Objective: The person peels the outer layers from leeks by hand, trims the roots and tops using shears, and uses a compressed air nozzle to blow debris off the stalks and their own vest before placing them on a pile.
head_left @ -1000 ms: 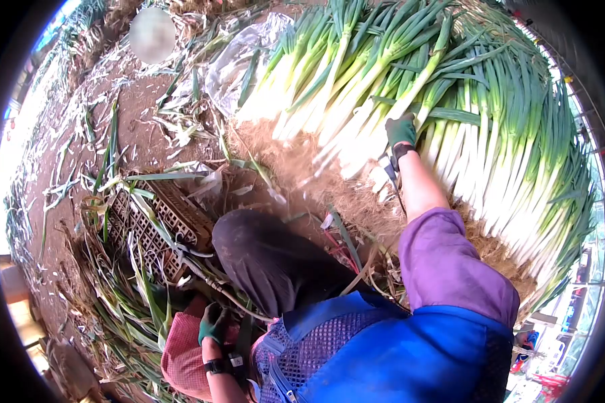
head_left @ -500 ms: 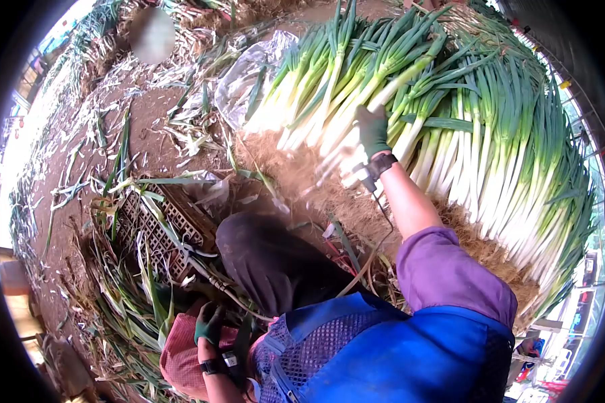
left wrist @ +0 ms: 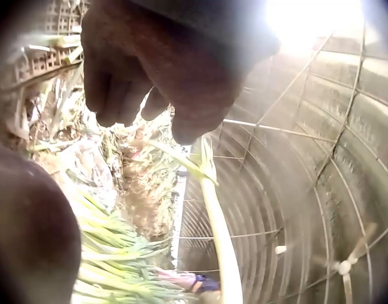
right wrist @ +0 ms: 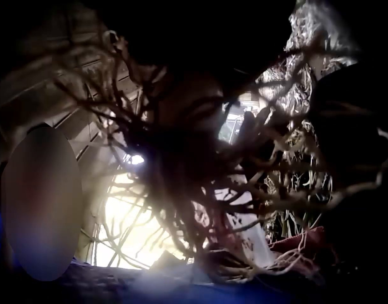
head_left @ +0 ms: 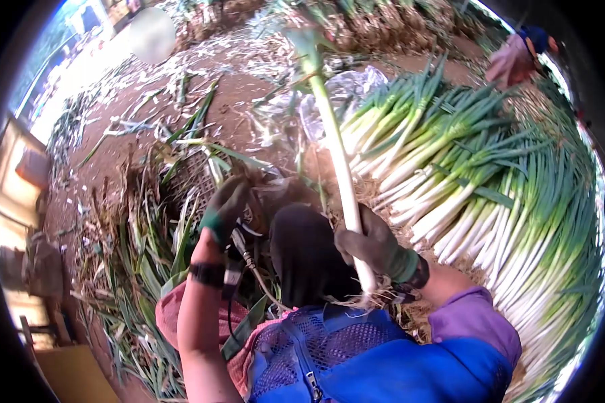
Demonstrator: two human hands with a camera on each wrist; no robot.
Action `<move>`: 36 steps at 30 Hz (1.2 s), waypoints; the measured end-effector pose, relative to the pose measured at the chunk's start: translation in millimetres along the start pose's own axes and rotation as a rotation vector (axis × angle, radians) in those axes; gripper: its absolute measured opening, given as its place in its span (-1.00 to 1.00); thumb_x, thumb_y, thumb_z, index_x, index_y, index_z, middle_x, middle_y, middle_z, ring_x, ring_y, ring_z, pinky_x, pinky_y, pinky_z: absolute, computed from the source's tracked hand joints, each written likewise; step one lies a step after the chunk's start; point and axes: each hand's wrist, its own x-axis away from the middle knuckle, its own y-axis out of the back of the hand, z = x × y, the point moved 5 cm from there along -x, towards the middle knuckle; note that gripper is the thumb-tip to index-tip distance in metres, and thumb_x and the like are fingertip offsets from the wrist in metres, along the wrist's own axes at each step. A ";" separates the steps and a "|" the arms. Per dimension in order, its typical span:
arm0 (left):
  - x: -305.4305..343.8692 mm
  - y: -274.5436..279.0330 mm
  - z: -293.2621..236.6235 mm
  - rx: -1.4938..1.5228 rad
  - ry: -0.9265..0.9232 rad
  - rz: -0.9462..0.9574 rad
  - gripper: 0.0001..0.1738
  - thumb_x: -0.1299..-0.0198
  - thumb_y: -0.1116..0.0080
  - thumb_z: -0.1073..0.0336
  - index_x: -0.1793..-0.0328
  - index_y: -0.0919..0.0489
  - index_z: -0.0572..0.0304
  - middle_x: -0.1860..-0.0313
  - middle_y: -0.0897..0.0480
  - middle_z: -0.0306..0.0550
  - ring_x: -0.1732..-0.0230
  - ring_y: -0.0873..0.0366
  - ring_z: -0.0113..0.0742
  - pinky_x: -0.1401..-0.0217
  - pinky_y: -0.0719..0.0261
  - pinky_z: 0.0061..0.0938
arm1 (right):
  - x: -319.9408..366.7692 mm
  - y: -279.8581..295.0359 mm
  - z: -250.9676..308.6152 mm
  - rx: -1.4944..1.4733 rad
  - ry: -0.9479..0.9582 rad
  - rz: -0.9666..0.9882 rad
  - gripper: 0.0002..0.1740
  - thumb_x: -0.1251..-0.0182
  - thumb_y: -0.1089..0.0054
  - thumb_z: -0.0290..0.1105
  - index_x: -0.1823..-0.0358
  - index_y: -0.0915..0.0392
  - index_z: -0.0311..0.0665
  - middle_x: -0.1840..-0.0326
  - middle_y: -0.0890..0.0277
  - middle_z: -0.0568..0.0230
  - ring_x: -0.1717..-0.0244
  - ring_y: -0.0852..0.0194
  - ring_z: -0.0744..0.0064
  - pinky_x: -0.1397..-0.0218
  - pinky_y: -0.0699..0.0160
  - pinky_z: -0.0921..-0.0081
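In the head view my gloved right hand (head_left: 376, 245) grips a long green onion (head_left: 339, 154) by its white lower stalk. Its roots hang just below that hand, and its green top points up and away. The same roots (right wrist: 187, 183) fill the dark right wrist view. My gloved left hand (head_left: 225, 208) is raised left of the knee, holding nothing, beside a hose with a metal fitting (head_left: 238, 242). The left wrist view shows the left hand (left wrist: 162, 69) with fingers bent loosely downward above the onion stalk (left wrist: 219, 234).
A large pile of green onions (head_left: 491, 181) lies to the right, roots toward me. On the left are a plastic crate (head_left: 191, 178) and heaped leaf trimmings (head_left: 141, 289). White plastic sheeting (head_left: 346, 94) lies ahead. Another person (head_left: 517, 57) is at the far right.
My right hand has brought a green onion from the pile back in front of my body. The left hand has risen from beside the pink cloth. The head view has turned left and up.
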 end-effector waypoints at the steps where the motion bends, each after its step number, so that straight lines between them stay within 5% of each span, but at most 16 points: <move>1: -18.9 0.4 7.1 0.053 0.054 -0.052 -0.45 -0.44 -0.19 0.08 -0.44 -0.47 0.19 -0.17 -0.66 -0.08 -0.14 -0.64 -0.25 -0.25 -0.61 -0.35 | 7.3 -0.8 0.6 0.028 -0.055 0.077 -0.28 -0.34 -0.18 -0.42 -0.49 -0.13 -0.40 0.37 -0.50 0.29 0.52 -0.47 0.56 0.43 -0.53 0.55; 4: -40.3 -17.7 -14.7 0.533 -0.016 0.207 -0.59 -0.46 -0.10 -0.09 -0.13 -0.57 0.05 0.02 -0.69 -0.11 -0.03 -0.67 -0.20 -0.20 -0.64 -0.23 | 28.4 -4.4 0.0 0.047 -0.211 0.280 -0.28 -0.33 -0.17 -0.41 -0.49 -0.16 -0.38 0.38 -0.53 0.30 0.50 -0.50 0.55 0.43 -0.52 0.56; 6: -39.3 -19.6 -40.1 0.649 -0.134 0.089 -0.69 -0.47 -0.12 -0.01 -0.04 -0.60 0.03 0.16 -0.68 -0.20 0.15 -0.66 -0.34 -0.01 -0.68 -0.41 | 39.5 -2.9 -9.3 0.118 -0.216 0.327 -0.31 -0.29 -0.22 -0.43 -0.45 -0.25 -0.39 0.40 -0.50 0.38 0.50 -0.44 0.63 0.43 -0.47 0.61; 8: -76.0 27.4 -4.7 0.589 -0.019 0.044 -0.79 -0.45 -0.16 0.12 0.04 -0.62 0.06 0.27 -0.63 -0.29 0.33 -0.58 -0.48 0.22 -0.62 -0.63 | 42.3 3.6 -25.9 0.251 -0.130 0.371 -0.33 -0.28 -0.24 -0.44 -0.42 -0.31 -0.40 0.40 -0.48 0.41 0.50 -0.40 0.67 0.43 -0.43 0.64; 9: -71.4 31.7 -6.2 0.545 -0.111 0.049 -0.87 -0.44 -0.19 0.23 0.07 -0.64 0.09 0.32 -0.60 -0.31 0.42 -0.50 -0.58 0.38 -0.51 -0.75 | 44.5 4.5 -21.5 0.293 -0.199 0.330 -0.41 -0.27 -0.26 -0.45 -0.35 -0.41 -0.37 0.39 -0.49 0.43 0.47 -0.40 0.70 0.39 -0.45 0.64; 12: -49.1 50.2 -18.4 0.611 -0.115 -0.413 -0.92 -0.35 -0.27 0.35 0.18 -0.61 0.16 0.33 -0.62 -0.20 0.29 -0.63 -0.43 0.15 -0.72 -0.64 | 48.9 14.0 -14.2 0.587 -0.119 0.280 -0.45 -0.28 -0.27 -0.41 -0.32 -0.45 -0.33 0.34 -0.54 0.42 0.41 -0.48 0.70 0.33 -0.53 0.61; 14: -63.3 100.3 -10.9 0.645 -0.243 -0.399 -0.91 -0.33 -0.29 0.38 0.20 -0.60 0.18 0.27 -0.66 -0.12 0.22 -0.69 -0.31 0.08 -0.79 -0.55 | 49.0 21.7 -4.6 0.840 0.003 0.249 -0.46 -0.26 -0.30 -0.38 -0.28 -0.49 -0.29 0.39 -0.62 0.23 0.46 -0.63 0.43 0.35 -0.64 0.44; 17: -46.9 137.3 -29.6 0.714 -0.332 -0.644 -0.92 -0.37 -0.25 0.37 0.20 -0.58 0.15 0.29 -0.65 -0.16 0.26 -0.67 -0.35 0.12 -0.80 -0.56 | 48.7 35.6 6.3 1.160 0.288 0.190 -0.43 -0.17 -0.32 -0.40 -0.27 -0.51 -0.27 0.44 -0.63 -0.03 0.49 -0.68 0.04 0.41 -0.67 0.24; 18: -42.3 151.4 -35.7 0.774 -0.402 -0.684 -0.92 -0.39 -0.23 0.35 0.18 -0.57 0.15 0.29 -0.65 -0.17 0.28 -0.66 -0.37 0.12 -0.80 -0.58 | 49.8 41.9 6.9 1.216 0.306 0.193 -0.42 -0.16 -0.33 -0.40 -0.27 -0.51 -0.27 0.42 -0.64 -0.02 0.48 -0.68 0.05 0.40 -0.67 0.24; 21: -33.5 233.5 -44.7 0.691 -0.589 -0.519 -0.83 -0.48 -0.08 0.34 0.24 -0.60 0.10 0.32 -0.64 -0.26 0.31 -0.62 -0.54 0.16 -0.75 -0.69 | 52.6 59.1 12.6 1.367 0.472 0.177 -0.39 -0.09 -0.34 -0.43 -0.26 -0.54 -0.26 0.43 -0.64 0.03 0.49 -0.66 0.06 0.40 -0.65 0.20; 23: -6.8 278.0 -52.8 0.879 -0.498 -0.579 -0.81 -0.49 -0.06 0.33 0.22 -0.62 0.11 0.34 -0.66 -0.26 0.31 -0.61 -0.51 0.17 -0.74 -0.68 | 51.9 74.8 24.8 1.572 0.490 0.161 -0.39 -0.06 -0.33 -0.44 -0.25 -0.55 -0.25 0.48 -0.58 0.08 0.51 -0.60 0.05 0.43 -0.58 0.17; 25: 0.9 388.5 -43.8 0.833 -0.579 -0.739 -0.80 -0.48 -0.05 0.29 0.16 -0.65 0.16 0.33 -0.69 -0.23 0.27 -0.64 -0.40 0.16 -0.76 -0.63 | 48.4 103.5 33.9 1.735 0.553 0.091 -0.40 -0.04 -0.33 -0.45 -0.23 -0.56 -0.23 0.52 -0.51 0.11 0.52 -0.53 0.04 0.44 -0.50 0.14; 28: 30.6 495.2 -14.6 0.725 -0.199 -0.959 -0.67 -0.39 -0.23 0.14 -0.12 -0.56 0.18 -0.04 -0.63 0.04 0.07 -0.65 -0.05 0.05 -0.80 -0.26 | 47.0 141.8 43.1 1.867 0.514 -0.057 -0.40 -0.03 -0.34 -0.45 -0.22 -0.57 -0.10 0.40 -0.50 0.09 0.38 -0.54 -0.01 0.28 -0.51 0.06; 29: 52.7 401.2 -36.5 0.621 -0.139 -0.893 -0.52 -0.38 -0.25 0.13 -0.34 -0.47 0.13 -0.16 -0.56 0.15 0.19 -0.59 0.04 0.10 -0.76 -0.22 | 45.4 144.1 47.1 1.837 0.512 -0.060 -0.40 -0.03 -0.34 -0.46 -0.22 -0.58 -0.09 0.37 -0.53 0.09 0.35 -0.55 -0.02 0.23 -0.53 0.07; 32: 67.7 278.9 -32.2 0.011 0.276 -0.940 -0.41 -0.34 -0.29 0.16 -0.48 -0.42 -0.08 0.06 -0.62 -0.01 0.40 -0.47 -0.22 0.28 -0.65 -0.41 | 38.8 144.1 58.4 1.823 0.568 -0.056 -0.42 -0.05 -0.33 -0.47 -0.21 -0.60 -0.08 0.28 -0.58 0.10 0.29 -0.58 -0.02 0.17 -0.57 0.09; 36: 40.7 158.0 30.5 0.081 0.454 -0.531 -0.58 -0.32 -0.30 0.02 -0.21 -0.55 -0.03 0.20 -0.65 -0.10 0.38 -0.55 -0.26 0.28 -0.64 -0.41 | 36.8 139.2 80.5 1.886 0.743 -0.075 -0.43 -0.05 -0.31 -0.49 -0.20 -0.62 -0.08 0.25 -0.60 0.13 0.27 -0.58 0.00 0.17 -0.58 0.11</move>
